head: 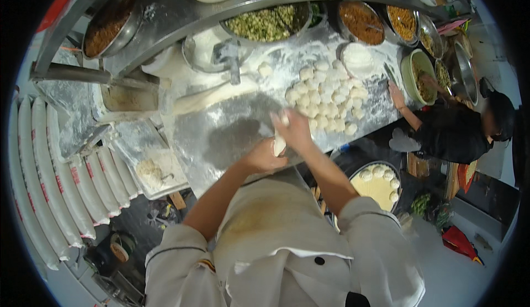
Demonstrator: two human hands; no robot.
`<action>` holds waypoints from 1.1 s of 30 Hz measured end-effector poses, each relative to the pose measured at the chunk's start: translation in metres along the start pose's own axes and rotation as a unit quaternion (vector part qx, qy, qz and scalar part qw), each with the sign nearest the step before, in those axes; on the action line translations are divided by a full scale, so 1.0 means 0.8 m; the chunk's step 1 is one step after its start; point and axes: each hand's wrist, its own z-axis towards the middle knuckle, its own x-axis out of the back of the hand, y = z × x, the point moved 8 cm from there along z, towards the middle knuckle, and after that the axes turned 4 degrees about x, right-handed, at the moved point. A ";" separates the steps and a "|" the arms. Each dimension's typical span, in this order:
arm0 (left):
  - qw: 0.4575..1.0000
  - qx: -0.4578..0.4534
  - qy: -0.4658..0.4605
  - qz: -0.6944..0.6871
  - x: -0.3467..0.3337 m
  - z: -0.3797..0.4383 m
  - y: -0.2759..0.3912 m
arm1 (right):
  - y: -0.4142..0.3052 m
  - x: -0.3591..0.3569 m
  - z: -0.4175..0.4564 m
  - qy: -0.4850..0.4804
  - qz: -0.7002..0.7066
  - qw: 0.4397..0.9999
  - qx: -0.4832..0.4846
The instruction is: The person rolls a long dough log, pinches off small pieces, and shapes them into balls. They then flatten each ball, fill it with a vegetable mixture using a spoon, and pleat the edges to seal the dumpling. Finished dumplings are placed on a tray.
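Near the front edge of the floured metal worktop (207, 141), my left hand (263, 156) grips a strip of white dough (279, 143). My right hand (293, 129) closes around the strip's upper end, just above and to the right of my left hand. Beyond my hands, to the right, lies a cluster of small dough pieces (327, 92). A long dough roll (215, 97) rests on the worktop to the upper left. One separate dough piece (264, 69) lies near a metal bowl of flour (203, 50) with a scraper (232, 56) at it.
Metal bowls of fillings (361, 22) line the worktop's back, partly under a steel shelf (174, 21). At the right a co-worker (451, 129) reaches into a green bowl (408, 77). Flour-dusted trays (165, 162) and stacked white sacks (58, 174) stand left. A round tray of buns (374, 185) stands below right.
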 end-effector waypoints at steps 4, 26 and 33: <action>0.989 -0.063 0.041 0.126 -0.017 -0.006 0.006 | 0.020 -0.017 -0.028 -0.064 -0.021 0.994 -0.090; 0.982 -0.086 -0.035 -0.164 -0.022 -0.038 0.035 | -0.092 0.105 -0.115 0.030 0.213 0.976 -0.046; 0.996 -0.070 -0.044 -0.022 -0.019 -0.058 0.046 | -0.095 0.057 -0.117 0.057 0.109 0.992 -0.031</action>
